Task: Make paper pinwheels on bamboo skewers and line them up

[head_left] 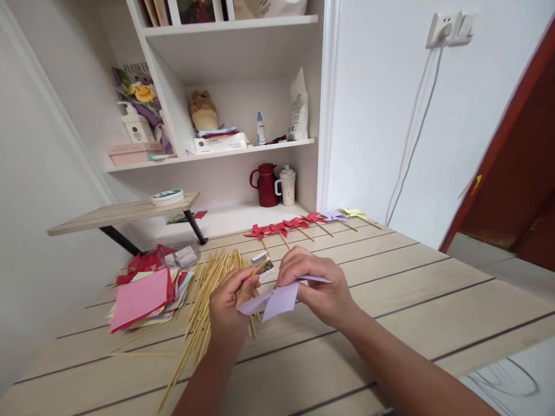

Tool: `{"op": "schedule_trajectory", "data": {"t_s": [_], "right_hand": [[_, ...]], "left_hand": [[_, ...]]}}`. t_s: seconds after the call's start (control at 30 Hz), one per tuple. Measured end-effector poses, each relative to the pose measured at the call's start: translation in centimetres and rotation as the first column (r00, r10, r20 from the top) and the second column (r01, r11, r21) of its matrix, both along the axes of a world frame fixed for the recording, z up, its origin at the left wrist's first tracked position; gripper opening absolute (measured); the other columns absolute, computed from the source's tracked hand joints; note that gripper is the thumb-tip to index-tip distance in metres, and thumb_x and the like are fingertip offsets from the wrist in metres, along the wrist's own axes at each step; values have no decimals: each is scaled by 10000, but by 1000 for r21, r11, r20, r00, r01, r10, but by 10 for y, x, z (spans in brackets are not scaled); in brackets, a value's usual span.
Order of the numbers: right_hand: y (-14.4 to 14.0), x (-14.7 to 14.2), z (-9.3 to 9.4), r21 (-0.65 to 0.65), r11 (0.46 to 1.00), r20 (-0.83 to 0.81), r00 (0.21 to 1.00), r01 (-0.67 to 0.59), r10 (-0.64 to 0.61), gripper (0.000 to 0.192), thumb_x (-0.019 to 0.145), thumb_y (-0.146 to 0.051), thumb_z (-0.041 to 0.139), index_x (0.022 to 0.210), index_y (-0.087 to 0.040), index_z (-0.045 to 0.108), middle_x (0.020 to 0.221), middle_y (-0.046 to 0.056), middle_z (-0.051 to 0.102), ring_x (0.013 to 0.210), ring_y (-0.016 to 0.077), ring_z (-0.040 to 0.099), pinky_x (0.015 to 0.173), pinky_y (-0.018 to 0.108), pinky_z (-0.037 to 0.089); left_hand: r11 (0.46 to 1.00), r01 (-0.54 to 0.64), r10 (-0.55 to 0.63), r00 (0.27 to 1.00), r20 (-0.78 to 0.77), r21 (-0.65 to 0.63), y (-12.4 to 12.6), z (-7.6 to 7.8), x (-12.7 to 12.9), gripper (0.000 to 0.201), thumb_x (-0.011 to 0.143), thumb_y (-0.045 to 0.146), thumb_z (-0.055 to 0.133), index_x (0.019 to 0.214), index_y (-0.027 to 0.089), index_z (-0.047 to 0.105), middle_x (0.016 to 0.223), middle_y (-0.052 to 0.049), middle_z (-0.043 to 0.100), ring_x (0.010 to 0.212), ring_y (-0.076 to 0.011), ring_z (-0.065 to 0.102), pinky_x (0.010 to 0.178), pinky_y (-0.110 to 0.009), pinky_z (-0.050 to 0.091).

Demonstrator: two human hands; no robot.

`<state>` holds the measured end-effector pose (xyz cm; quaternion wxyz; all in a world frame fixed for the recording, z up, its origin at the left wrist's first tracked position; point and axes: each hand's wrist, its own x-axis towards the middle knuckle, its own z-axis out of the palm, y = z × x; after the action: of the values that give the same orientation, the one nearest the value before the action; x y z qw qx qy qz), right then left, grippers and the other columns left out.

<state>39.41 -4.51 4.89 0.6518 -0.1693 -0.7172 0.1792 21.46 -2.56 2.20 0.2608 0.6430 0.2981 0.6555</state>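
1. I see my left hand (229, 305) above the near middle of the wooden table (411, 300), fingers pinched together on a thin bamboo stick (261, 266) whose tip points up and right towards the other hand.
2. My right hand (318, 289) sits just beside it, thumb and fingers clamped on the centre of a lilac paper pinwheel (277, 300); the folded blades hang down and left between both hands, clear of the table.
3. The stick's tip meets the pinwheel near my right fingertips; I cannot tell whether it goes through the paper.
4. Under and left of my left hand lies a loose pile of bamboo sticks (203, 294), fanned out over the boards.
5. Further left is a stack of coloured paper squares (143, 297), pink on top, with red pieces behind.
6. Just beyond my hands stands a small open box (262, 263); what it holds is too small to make out.
7. At the far edge of the table lie finished pinwheels in a row (303, 222): red ones, then a lilac and a yellow.
8. On the low shelf behind stand a red jug (265, 185) and a pale mug (287, 185), side by side.
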Motion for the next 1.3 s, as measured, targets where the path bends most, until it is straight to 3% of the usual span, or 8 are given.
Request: {"op": "schedule_trajectory", "data": {"t_s": [0.27,0.43,1.3], "right_hand": [[0,0,1,67,992,-2,994,105,-106,130,863,-132,680,875,-238,754,774,39,733,769,197,644,703,367,549],[0,0,3,99,990,4,995,98,-99,118,856,-137,704,887,-237,758,774,39,730,779,197,641,699,360,546],[1,0,2,99,989,-38,994,106,-103,134,846,-119,713,892,-238,755,801,36,728,793,191,642,715,358,543]], "left_hand": [[963,-96,153,964,-217,252,-8,13,1,115,855,238,660,868,211,771,768,-35,754,663,-166,702,567,-243,556],[926,-101,202,947,-249,364,-12,18,2,125,837,184,656,888,212,766,781,-21,759,687,-162,712,615,-245,563],[889,-115,285,897,-337,444,-11,8,-5,260,839,93,583,1009,206,744,892,-46,763,781,-177,723,684,-271,586]]}}
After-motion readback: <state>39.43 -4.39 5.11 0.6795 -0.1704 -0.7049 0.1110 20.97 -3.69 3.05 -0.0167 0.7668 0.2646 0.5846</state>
